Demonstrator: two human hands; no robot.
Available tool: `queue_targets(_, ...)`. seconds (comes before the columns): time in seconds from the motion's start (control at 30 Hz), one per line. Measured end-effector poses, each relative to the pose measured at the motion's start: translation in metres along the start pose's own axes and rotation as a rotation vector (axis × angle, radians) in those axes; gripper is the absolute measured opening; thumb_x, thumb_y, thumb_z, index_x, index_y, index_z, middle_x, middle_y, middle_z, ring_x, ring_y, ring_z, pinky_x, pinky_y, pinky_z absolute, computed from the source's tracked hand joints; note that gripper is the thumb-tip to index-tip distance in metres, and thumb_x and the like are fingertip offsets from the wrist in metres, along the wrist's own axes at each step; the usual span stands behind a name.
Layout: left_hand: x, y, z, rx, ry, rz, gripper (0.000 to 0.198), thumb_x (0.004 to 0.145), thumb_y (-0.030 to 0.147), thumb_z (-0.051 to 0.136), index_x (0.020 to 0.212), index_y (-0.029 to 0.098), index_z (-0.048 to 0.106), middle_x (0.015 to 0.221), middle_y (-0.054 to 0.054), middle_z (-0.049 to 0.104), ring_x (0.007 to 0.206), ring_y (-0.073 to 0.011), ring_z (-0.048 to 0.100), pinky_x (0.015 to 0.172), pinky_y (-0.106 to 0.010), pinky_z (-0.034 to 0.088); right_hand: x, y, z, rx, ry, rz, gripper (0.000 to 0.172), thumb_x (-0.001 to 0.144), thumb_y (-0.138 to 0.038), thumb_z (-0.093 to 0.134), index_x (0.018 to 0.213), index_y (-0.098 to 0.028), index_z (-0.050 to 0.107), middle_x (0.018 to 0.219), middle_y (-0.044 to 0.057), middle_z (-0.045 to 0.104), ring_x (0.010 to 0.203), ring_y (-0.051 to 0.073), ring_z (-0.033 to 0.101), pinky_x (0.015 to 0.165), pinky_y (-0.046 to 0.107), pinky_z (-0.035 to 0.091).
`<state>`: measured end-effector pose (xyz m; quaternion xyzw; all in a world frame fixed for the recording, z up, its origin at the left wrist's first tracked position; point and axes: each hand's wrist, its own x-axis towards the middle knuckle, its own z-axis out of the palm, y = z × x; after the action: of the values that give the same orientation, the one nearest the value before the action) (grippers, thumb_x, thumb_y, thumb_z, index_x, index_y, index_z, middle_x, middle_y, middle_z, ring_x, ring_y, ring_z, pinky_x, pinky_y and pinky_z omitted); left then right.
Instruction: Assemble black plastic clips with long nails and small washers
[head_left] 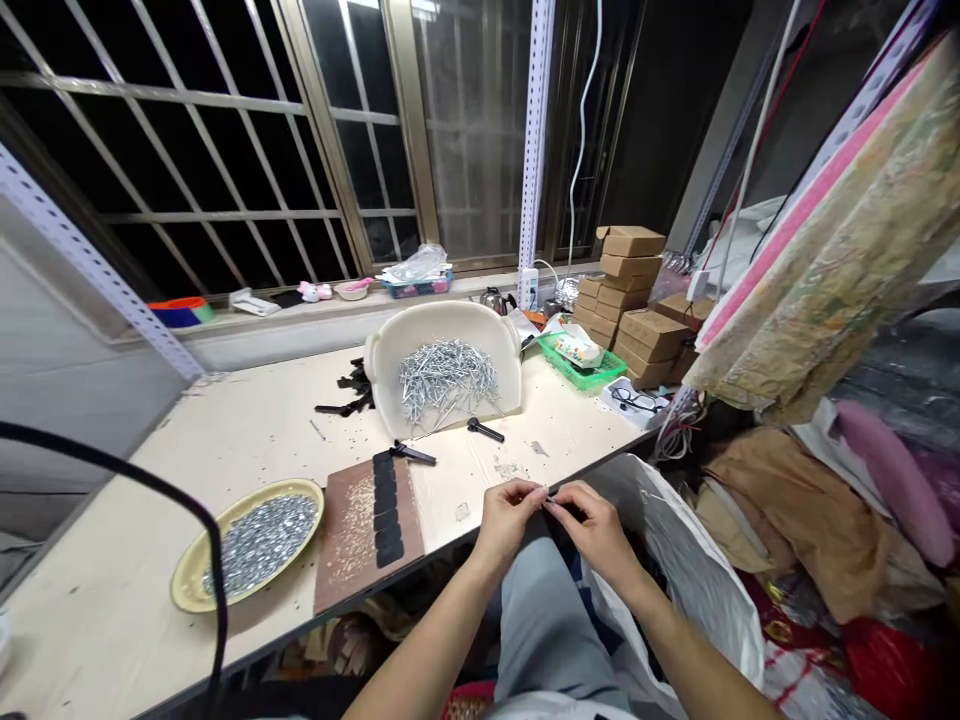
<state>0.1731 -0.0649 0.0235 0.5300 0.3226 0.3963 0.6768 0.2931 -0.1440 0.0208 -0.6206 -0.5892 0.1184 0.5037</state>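
Note:
My left hand and my right hand meet just off the table's front edge, above my lap. Fingers and thumbs of both are pinched around one small dark piece, too small and covered to name. On the table, a white basin lies tipped toward me with many long silvery screws or pins in it. Two black plastic parts with handles, one in front of the basin and another to its left, are nearest my hands. A brown board carries a row of black pieces.
A yellow bowl of small metal parts stands left of the board. More black parts lie beside the basin. At the back right are a green basket and stacked cardboard boxes. A white sack stands open at my right. A black cable crosses the left.

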Motion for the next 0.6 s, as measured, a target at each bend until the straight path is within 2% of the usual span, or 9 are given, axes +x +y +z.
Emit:
queue_targets(0.1, -0.008, 0.0, -0.002, -0.006, 0.01, -0.01, 0.024, 0.057, 0.035, 0.072, 0.062, 0.013, 0.066, 0.062, -0.004, 0.064, 0.06, -0.013, 0.054, 0.062, -0.026, 0.043, -0.007, 0.002, -0.001, 0.047, -0.07, 0.037, 0.021, 0.084, -0.034, 0.049, 0.075, -0.019, 0.059, 0.077, 0.004, 0.06, 0.073, 0.017, 0.056, 0.067, 0.027, 0.045)
queue_targets(0.23, -0.019, -0.012, 0.003, -0.023, -0.008, -0.003, 0.023, 0.056, 0.034, 0.074, 0.061, 0.013, 0.066, 0.061, -0.003, 0.063, 0.06, -0.0122, 0.054, 0.062, -0.025, 0.042, -0.019, 0.009, -0.004, 0.223, -0.231, 0.231, 0.026, 0.082, -0.041, 0.05, 0.075, -0.018, 0.06, 0.064, 0.001, 0.056, 0.055, 0.013, 0.053, 0.048, 0.022, 0.042)
queue_targets(0.3, -0.024, -0.023, 0.008, 0.002, -0.042, -0.009, 0.024, 0.058, 0.035, 0.072, 0.062, 0.012, 0.066, 0.062, -0.004, 0.063, 0.059, -0.0121, 0.054, 0.06, -0.025, 0.041, -0.025, 0.017, -0.005, 0.307, -0.296, 0.317, 0.028, 0.08, -0.044, 0.051, 0.077, -0.017, 0.059, 0.057, -0.002, 0.054, 0.047, 0.011, 0.049, 0.044, 0.021, 0.039)
queue_targets(0.4, -0.018, -0.034, 0.003, 0.189, -0.134, -0.032, 0.033, 0.066, 0.042, 0.064, 0.079, 0.011, 0.067, 0.066, -0.006, 0.064, 0.058, -0.0135, 0.056, 0.057, -0.025, 0.042, -0.036, 0.041, -0.012, 0.334, -0.329, 0.384, 0.031, 0.078, -0.047, 0.051, 0.075, -0.017, 0.058, 0.055, -0.002, 0.053, 0.048, 0.011, 0.05, 0.044, 0.021, 0.04)
queue_targets(0.43, -0.012, -0.034, -0.004, 0.326, -0.118, -0.027, 0.038, 0.069, 0.043, 0.061, 0.089, 0.011, 0.065, 0.068, -0.007, 0.065, 0.059, -0.0144, 0.057, 0.056, -0.025, 0.042, -0.04, 0.051, -0.018, 0.305, -0.317, 0.4, 0.032, 0.078, -0.048, 0.051, 0.074, -0.017, 0.058, 0.057, -0.001, 0.054, 0.051, 0.013, 0.051, 0.045, 0.021, 0.04)
queue_targets(0.47, -0.003, -0.031, -0.014, 0.475, -0.062, -0.01, 0.044, 0.072, 0.044, 0.058, 0.1, 0.011, 0.061, 0.071, -0.008, 0.065, 0.06, -0.0157, 0.059, 0.057, -0.025, 0.043, -0.045, 0.064, -0.025, 0.251, -0.298, 0.411, 0.032, 0.078, -0.048, 0.05, 0.073, -0.017, 0.057, 0.059, 0.0, 0.055, 0.054, 0.014, 0.053, 0.046, 0.022, 0.041)
queue_targets(0.5, 0.007, -0.026, -0.028, 0.671, 0.052, 0.015, 0.049, 0.073, 0.044, 0.056, 0.109, 0.01, 0.056, 0.072, -0.008, 0.066, 0.062, -0.0171, 0.061, 0.058, -0.026, 0.043, -0.05, 0.078, -0.033, 0.17, -0.276, 0.416, 0.032, 0.078, -0.048, 0.049, 0.072, -0.018, 0.056, 0.061, 0.001, 0.056, 0.057, 0.016, 0.055, 0.048, 0.023, 0.042)
queue_targets(0.53, 0.019, -0.019, -0.044, 0.909, 0.234, 0.018, 0.053, 0.074, 0.045, 0.054, 0.113, 0.01, 0.053, 0.071, -0.009, 0.065, 0.065, -0.019, 0.062, 0.06, -0.027, 0.044, -0.056, 0.092, -0.042, 0.067, -0.253, 0.415, 0.031, 0.078, -0.048, 0.048, 0.071, -0.018, 0.056, 0.063, 0.002, 0.058, 0.06, 0.018, 0.056, 0.051, 0.026, 0.044)
queue_targets(0.6, 0.046, -0.001, -0.081, 1.026, 0.436, 0.003, 0.06, 0.08, 0.043, 0.047, 0.123, 0.002, 0.04, 0.084, -0.02, 0.064, 0.08, -0.0273, 0.062, 0.066, -0.033, 0.043, -0.068, 0.121, -0.06, -0.167, -0.2, 0.397, 0.029, 0.078, -0.045, 0.047, 0.071, -0.02, 0.058, 0.07, 0.005, 0.062, 0.067, 0.022, 0.059, 0.062, 0.032, 0.046)
